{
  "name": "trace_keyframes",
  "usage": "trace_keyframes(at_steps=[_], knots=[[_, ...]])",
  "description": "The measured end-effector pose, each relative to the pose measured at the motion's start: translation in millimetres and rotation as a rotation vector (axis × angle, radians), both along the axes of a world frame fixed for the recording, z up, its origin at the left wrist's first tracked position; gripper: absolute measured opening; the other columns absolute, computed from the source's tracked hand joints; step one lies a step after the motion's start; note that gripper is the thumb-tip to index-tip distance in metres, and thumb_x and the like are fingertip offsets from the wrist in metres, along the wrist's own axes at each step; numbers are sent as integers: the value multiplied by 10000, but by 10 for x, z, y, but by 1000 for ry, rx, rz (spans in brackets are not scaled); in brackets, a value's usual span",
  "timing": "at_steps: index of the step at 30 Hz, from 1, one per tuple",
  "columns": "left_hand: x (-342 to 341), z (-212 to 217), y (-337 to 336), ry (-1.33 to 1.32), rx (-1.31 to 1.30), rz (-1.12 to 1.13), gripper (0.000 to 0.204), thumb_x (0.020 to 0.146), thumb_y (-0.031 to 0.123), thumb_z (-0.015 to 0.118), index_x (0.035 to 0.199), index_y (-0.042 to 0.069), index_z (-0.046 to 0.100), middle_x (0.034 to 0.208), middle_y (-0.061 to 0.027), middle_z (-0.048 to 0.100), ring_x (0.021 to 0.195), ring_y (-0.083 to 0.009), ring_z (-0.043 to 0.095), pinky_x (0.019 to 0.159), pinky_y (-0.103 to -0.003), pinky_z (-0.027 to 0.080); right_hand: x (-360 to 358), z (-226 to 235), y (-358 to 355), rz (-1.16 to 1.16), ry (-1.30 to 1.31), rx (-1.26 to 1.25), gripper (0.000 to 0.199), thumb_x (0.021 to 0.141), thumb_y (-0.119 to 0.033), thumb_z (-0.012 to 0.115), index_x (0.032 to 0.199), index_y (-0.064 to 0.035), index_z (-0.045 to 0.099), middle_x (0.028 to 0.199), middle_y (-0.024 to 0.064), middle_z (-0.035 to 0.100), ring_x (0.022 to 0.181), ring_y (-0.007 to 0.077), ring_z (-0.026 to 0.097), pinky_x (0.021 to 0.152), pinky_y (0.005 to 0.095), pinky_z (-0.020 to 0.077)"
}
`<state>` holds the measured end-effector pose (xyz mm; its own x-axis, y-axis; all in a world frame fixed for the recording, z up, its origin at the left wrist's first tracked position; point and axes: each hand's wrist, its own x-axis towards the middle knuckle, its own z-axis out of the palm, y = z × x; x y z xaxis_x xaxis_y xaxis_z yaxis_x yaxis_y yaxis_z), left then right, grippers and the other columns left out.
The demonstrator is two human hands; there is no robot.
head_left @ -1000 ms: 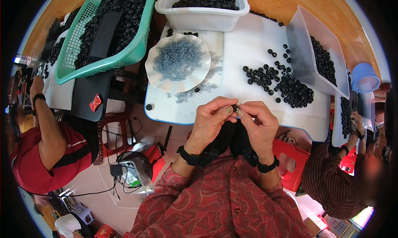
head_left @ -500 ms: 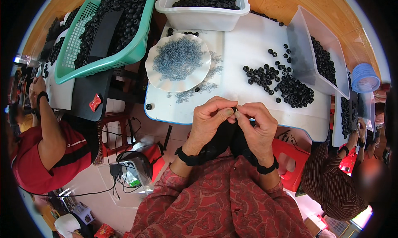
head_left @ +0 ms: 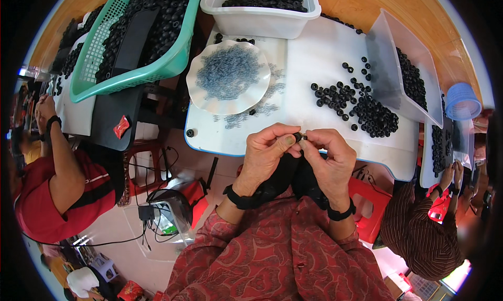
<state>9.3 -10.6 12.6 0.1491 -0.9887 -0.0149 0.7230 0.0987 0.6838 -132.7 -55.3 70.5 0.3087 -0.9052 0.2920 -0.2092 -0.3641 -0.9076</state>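
One black ring-shaped piece (head_left: 298,136) is up between the two hands, just in front of the near edge of the white desk (head_left: 301,75). The left hand (head_left: 265,154) has its grip pinching it between thumb and forefinger; the right hand (head_left: 334,158) has its grip pressed together, thumb to forefinger, at the piece's right side, and whether a smaller part sits in it is too small to tell. One more black piece (head_left: 190,133) lies alone by the desk's left edge, while the loose black pieces (head_left: 374,116) heaped at the right are too many to count. One white wavy-rimmed plate (head_left: 194,83) carries a mound of tiny bluish translucent bits (head_left: 228,73), with others scattered around it, likewise uncountable. Black pieces also fill one white tub (head_left: 262,24) at the back, one translucent bin (head_left: 382,70) at the right and one green basket (head_left: 131,83) at the left. The desk has a blue edge; to its left, one red packet (head_left: 121,127) lies on a dark table (head_left: 105,115). The floor (head_left: 131,259) is pale, with cables and one black adapter (head_left: 146,213). Two co-workers sit nearest: one in red (head_left: 68,206), one in dark stripes (head_left: 419,238).
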Motion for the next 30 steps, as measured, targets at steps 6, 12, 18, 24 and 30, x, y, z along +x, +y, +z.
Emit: trace_keyframes(at_steps=[6, 12, 18, 24, 30], knots=[[30, -22, 19, -19, 1, -16, 223, 962, -2, 593, 1170, -43, 662, 1033, -109, 673, 834, -160, 680, 745, -269, 595, -3, 62, -19, 31, 63, -45, 162, 818, 60, 724, 971, 12, 704, 901, 99, 687, 758, 128, 676, 638, 239, 551], [71, 5, 20, -236, 71, 10, 204, 956, -4, 605, 1143, -26, 683, 952, -79, 681, 767, -129, 669, 701, -232, 561, 5, 22, -34, 55, 113, -66, 155, 829, 60, 709, 973, 4, 708, 903, 93, 688, 739, 127, 662, 608, 250, 523], [92, -38, -106, -384, 109, 19, 168, 942, 7, 630, 1092, -33, 694, 885, -64, 682, 721, -99, 648, 650, -221, 550, 13, -265, -129, 31, 147, -144, 125, 850, 55, 697, 963, 2, 702, 880, 106, 675, 706, 171, 659, 606, 258, 513], [131, -106, -296, -533, 200, 26, 156, 930, -4, 632, 1065, -31, 704, 886, -71, 687, 719, -95, 642, 617, -232, 557, 94, -556, -266, -63, 144, -206, 163, 801, 69, 712, 924, -38, 708, 846, 77, 641, 736, 200, 605, 638, 306, 484], [113, -90, -440, -747, 200, 83, 140, 906, -11, 652, 1033, -21, 712, 889, -63, 673, 691, -97, 641, 591, -230, 554, 157, -742, -387, -158, 118, -267, 182, 721, 56, 757, 851, -62, 711, 768, 47, 559, 699, 210, 529, 604, 322, 417]])
